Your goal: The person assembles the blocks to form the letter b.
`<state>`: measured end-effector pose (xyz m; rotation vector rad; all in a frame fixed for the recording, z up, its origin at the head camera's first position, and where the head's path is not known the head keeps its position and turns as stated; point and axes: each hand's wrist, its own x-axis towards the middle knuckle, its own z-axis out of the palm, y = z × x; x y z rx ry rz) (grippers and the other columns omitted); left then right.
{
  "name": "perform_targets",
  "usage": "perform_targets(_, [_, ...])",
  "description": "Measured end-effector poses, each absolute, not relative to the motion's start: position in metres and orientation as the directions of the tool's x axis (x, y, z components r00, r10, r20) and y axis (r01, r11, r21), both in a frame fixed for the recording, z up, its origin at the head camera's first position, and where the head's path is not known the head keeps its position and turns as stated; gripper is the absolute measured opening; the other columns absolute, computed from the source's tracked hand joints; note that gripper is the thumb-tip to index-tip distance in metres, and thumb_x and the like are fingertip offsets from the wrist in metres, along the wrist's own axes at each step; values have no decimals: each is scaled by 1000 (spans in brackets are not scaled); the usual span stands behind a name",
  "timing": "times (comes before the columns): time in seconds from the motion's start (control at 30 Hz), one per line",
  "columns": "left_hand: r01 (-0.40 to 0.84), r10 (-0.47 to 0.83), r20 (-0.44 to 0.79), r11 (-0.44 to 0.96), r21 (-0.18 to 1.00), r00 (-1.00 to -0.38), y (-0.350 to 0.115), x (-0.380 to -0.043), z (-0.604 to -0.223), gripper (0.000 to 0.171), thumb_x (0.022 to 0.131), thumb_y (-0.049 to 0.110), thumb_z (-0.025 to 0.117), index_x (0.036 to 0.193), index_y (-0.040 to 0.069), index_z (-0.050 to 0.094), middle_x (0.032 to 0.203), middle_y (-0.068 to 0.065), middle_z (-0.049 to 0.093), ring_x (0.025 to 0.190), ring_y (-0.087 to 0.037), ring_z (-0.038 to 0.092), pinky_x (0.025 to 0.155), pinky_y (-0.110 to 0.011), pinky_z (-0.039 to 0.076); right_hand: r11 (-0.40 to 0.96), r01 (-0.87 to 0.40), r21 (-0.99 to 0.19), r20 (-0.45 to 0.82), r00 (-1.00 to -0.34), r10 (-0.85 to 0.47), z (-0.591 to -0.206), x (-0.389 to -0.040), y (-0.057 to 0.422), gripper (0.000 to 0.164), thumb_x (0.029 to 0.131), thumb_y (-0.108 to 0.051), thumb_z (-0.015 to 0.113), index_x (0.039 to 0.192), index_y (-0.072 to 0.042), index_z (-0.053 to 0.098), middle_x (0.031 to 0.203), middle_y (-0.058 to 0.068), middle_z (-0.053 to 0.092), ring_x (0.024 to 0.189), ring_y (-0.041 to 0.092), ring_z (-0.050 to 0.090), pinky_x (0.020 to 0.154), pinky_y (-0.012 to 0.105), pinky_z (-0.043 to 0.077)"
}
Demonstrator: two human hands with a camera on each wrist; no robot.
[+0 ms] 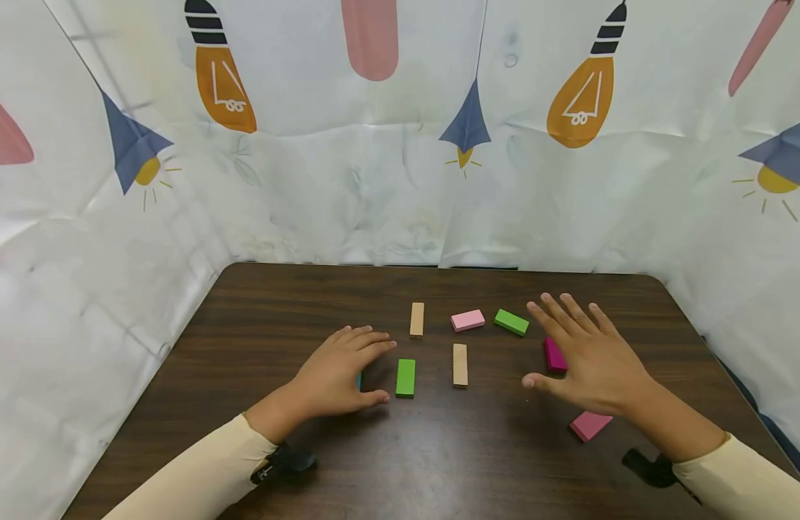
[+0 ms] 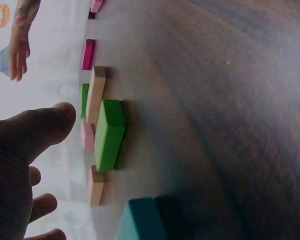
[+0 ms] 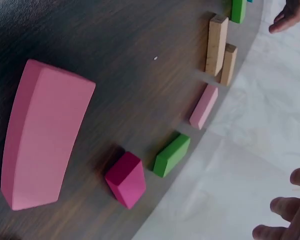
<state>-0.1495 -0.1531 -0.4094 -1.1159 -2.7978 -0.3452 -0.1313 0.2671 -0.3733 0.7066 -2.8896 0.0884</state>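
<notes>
My left hand (image 1: 340, 372) hovers with loosely spread fingers over a teal block (image 2: 142, 220), which it mostly hides in the head view. Just right of its thumb lies a green block (image 1: 405, 378). On the other side, my right hand (image 1: 591, 365) is raised with fingers spread, holding nothing. Beneath it a magenta block (image 1: 555, 355) is partly covered, and a pink block (image 1: 590, 426) lies below the palm. Between the hands are two plain wooden blocks, one nearer (image 1: 461, 365) and one farther (image 1: 416, 320), plus a light pink block (image 1: 468, 321) and another green block (image 1: 511, 322).
All blocks lie flat on a dark wood-grain table (image 1: 276, 303). A white cloth (image 1: 374, 195) printed with lamps and bulbs hangs behind the table and along both sides. Each wrist carries a dark strapped device.
</notes>
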Motion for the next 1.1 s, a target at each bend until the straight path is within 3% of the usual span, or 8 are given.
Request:
perform_targets(0.2, [689,665,178,702,184,-725,-147,-150,-421,78,81,50,84,145,14,57,145,-6,56,139,-34,46,114,-58,31,873,-488,-21,215,-855,-472,-376,-129,263,106,84,-78,61,165,-22,21,167,12,26,152,38,23,122,53,5])
perform_targets(0.53, [690,670,169,690,218,-723,-144,-153,-431,72,83,46,83,144,15,59,144,-5,57,137,-32,48,114,-56,32,858,-514,-10,205,-841,-501,-381,-126,257,105,86,-77,58,164,-17,24,166,12,28,150,39,26,122,55,10])
perform_targets(0.73, [670,654,150,711,216,-742,-158,-153,-433,74,82,48,83,145,18,58,146,-4,56,139,-32,46,113,-56,33,837,-547,-14,223,-818,-531,-388,-123,249,103,87,-77,58,162,-14,29,164,12,32,149,38,30,121,54,15])
perform_targets(1.1, [639,622,151,733,232,-769,-195,-151,-436,75,78,47,86,142,17,61,145,-3,56,136,-33,48,109,-59,37,809,-588,-3,268,-780,-566,-393,-121,238,103,85,-77,60,159,-11,36,162,11,37,147,37,33,122,50,11])
